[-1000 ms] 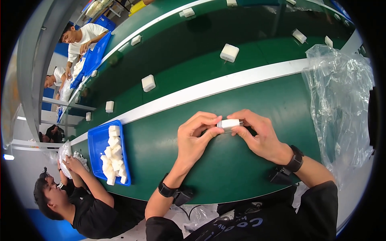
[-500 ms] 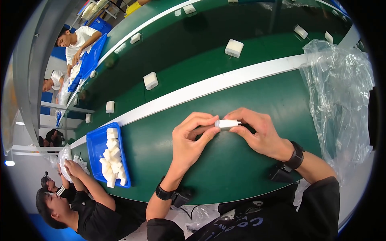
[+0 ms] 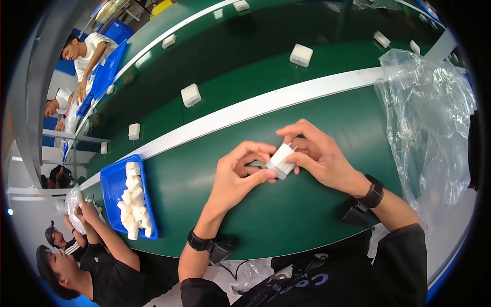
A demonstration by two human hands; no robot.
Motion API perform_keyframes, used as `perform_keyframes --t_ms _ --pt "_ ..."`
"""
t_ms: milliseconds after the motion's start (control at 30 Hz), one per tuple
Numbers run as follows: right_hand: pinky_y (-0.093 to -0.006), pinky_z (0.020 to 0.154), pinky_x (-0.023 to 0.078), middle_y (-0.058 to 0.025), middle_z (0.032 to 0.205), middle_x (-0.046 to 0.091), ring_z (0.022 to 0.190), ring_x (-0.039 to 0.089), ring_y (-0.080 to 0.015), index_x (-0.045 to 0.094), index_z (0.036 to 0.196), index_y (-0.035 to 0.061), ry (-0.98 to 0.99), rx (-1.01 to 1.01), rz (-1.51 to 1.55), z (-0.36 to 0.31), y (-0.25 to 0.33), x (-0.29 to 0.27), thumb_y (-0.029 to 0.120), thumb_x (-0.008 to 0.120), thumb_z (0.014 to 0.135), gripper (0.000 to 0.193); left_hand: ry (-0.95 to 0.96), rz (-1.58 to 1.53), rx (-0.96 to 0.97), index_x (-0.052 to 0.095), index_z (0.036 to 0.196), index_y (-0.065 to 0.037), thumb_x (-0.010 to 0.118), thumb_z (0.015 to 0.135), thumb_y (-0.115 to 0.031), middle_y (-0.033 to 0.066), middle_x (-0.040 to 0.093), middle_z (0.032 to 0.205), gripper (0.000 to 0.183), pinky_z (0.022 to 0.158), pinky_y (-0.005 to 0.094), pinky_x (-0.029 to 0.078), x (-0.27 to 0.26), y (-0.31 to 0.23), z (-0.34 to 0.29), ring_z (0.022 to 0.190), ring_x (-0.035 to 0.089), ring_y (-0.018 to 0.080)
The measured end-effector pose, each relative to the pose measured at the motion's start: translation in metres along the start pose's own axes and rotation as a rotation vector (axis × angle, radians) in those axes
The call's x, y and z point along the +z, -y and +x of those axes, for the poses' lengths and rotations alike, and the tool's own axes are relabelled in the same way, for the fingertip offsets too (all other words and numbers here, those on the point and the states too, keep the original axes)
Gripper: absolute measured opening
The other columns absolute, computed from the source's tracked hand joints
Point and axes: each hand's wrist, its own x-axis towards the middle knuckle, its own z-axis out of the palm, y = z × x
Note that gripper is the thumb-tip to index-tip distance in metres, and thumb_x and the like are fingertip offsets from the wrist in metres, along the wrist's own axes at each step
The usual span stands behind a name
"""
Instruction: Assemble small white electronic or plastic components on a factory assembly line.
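Observation:
A white plug charger (image 3: 283, 157) with thin metal prongs and a greyish end is held between my hands above the green worktop (image 3: 204, 220). It tilts, with the prongs toward the upper right. My right hand (image 3: 323, 159) grips it between the thumb on its face and fingers behind; the right index finger is raised off it. My left hand (image 3: 236, 176) has its thumb against the greyish end, with the other fingers curled around that side and the index finger lifted. The left fingers' contact behind the charger is partly hidden.
A blue tray (image 3: 149, 207) with several white blocks stands at my left. Beyond a white rail (image 3: 245, 111), several white chargers (image 3: 300, 55) lie on a green belt. Clear plastic sheeting (image 3: 424, 128) hangs at the right. Co-workers (image 3: 110, 271) sit along the left.
The charger has turned from lying sideways to a tilt, its prongs now pointing up and right. My right index finger has lifted away. The view has shifted slightly.

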Motion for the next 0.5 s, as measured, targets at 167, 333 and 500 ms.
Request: perform_keyframes --t_ms 167,333,500 --pt "-0.0259 0.068 0.053 -0.0065 0.108 0.05 0.081 0.064 -0.0134 0.042 0.132 0.0023 -0.053 0.113 0.235 -0.003 0.0 0.005 0.005 0.066 0.094 0.046 0.133 -0.074 -0.106 0.05 0.131 0.001 0.076 0.078 0.007 0.0103 0.058 0.111 0.059 0.089 0.0344 0.059 0.004 -0.007 0.002 0.107 0.063 0.0216" --pt "-0.0291 0.082 0.055 -0.0099 0.117 0.045 0.106 0.056 -0.0161 0.044 0.136 0.0001 0.12 -0.133 0.175 -0.005 0.0 0.004 0.0 0.072 0.084 0.059 0.07 -0.134 0.071 0.044 0.122 -0.003 0.08 0.071 0.008 0.0123 0.057 0.118 0.064 0.093 0.0357 0.056 0.004 -0.002 0.0 0.112 0.063 0.0223" --pt "-0.0325 0.09 0.058 -0.0109 0.119 0.043 0.112 0.055 -0.0185 0.051 0.134 -0.0019 0.131 -0.214 0.057 -0.011 0.002 0.007 -0.003 0.074 0.079 0.059 0.063 0.012 0.222 0.047 0.117 -0.003 0.085 0.066 0.003 0.013 0.062 0.113 0.064 0.095 0.0379 0.054 0.001 0.007 -0.004 0.108 0.066 0.0221"
